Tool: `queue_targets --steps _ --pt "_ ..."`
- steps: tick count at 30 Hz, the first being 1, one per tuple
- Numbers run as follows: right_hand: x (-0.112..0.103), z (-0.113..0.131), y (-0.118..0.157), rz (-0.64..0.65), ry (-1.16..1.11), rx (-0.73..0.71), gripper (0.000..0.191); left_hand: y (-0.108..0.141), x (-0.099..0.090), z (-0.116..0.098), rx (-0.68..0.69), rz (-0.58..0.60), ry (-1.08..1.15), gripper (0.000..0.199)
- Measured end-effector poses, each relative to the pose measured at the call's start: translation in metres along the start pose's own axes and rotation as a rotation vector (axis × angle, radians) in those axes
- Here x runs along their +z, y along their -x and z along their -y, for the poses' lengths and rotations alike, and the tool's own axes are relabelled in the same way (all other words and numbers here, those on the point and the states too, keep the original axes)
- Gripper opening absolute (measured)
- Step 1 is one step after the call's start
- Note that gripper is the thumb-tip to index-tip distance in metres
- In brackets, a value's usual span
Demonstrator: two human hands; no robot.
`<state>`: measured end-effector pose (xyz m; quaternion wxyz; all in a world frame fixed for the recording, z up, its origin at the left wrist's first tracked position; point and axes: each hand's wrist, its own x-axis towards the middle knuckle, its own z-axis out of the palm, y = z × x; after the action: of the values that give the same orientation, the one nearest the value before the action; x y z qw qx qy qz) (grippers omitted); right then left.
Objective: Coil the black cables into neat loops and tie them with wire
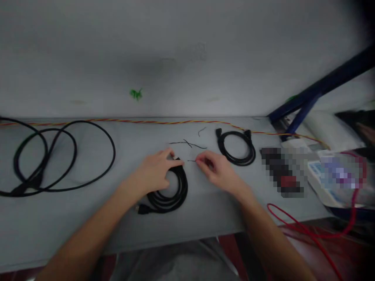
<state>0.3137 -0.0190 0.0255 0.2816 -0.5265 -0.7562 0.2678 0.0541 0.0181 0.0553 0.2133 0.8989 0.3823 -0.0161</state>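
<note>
Smooth grey-white wall (175, 70), faintly stained and bearing one green mark (136, 94), rises behind a long, flat, matte grey desk (211, 210). At the right slants a dark blue beam (325, 82). One loose black cable (76, 150) sprawls in wide overlapping loops at the left end, its skin rubbery. One twisted red-and-yellow cord (164, 122) runs along the back edge, and one glossy red cable (316, 235) curves over the near right corner. Two tidy round coils lie between: the near coil (184, 187), black and thick-banded, sits at the desk's middle under the left hand (158, 168), one plug (143, 209) pointing left; the far coil (252, 154), slimmer, rests beyond the right hand (216, 168), two plugs at its top. Left fingers are spread fairly wide, touching the near coil's upper edge; right fingers are pinched together on the end of one thin wire (191, 160). Behind the hands lie at least two dark strands (187, 143), crossed, and one short bent strand (199, 132) apart from them.
</note>
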Motion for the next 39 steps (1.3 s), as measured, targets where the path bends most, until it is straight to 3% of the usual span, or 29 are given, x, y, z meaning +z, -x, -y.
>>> queue_targets --steps 4,7,10,13,18,22,25,29,32,35,39 --pt "0.006 0.024 0.009 0.203 -0.137 -0.204 0.01 -0.001 -0.002 0.0 0.01 -0.006 -0.005 0.078" --pt "0.013 0.032 0.012 0.324 -0.039 -0.326 0.017 -0.001 -0.006 0.001 -0.006 0.015 -0.009 0.078" --pt "0.018 0.03 0.014 0.35 0.112 -0.352 0.021 0.002 -0.008 0.001 -0.041 0.016 -0.02 0.077" --pt "0.02 0.029 0.015 0.309 0.144 -0.328 0.023 0.009 -0.006 -0.005 -0.129 0.018 -0.003 0.075" --pt "0.02 0.031 0.015 0.16 0.056 -0.286 0.016 0.024 0.002 -0.028 -0.391 -0.012 0.036 0.07" --pt "0.015 0.017 0.013 -0.058 0.173 -0.077 0.014 0.033 0.01 -0.042 -0.552 -0.112 0.055 0.056" --pt "0.007 0.001 0.01 -0.081 0.304 0.087 0.016 0.04 0.017 -0.045 -0.601 -0.165 0.07 0.05" --pt "0.001 -0.002 0.014 -0.174 0.228 0.177 0.025 0.048 0.023 -0.053 -0.674 -0.17 0.069 0.051" --pt "0.008 0.016 0.032 -0.231 0.162 0.192 0.032 0.057 0.026 -0.063 -0.708 -0.166 0.012 0.052" --pt "0.027 0.037 0.057 -0.124 0.178 0.196 0.029 0.064 0.029 -0.067 -0.682 -0.185 -0.105 0.048" --pt "0.051 0.049 0.078 -0.155 0.264 0.202 0.029 0.065 0.039 -0.06 -0.516 -0.374 -0.2 0.04"
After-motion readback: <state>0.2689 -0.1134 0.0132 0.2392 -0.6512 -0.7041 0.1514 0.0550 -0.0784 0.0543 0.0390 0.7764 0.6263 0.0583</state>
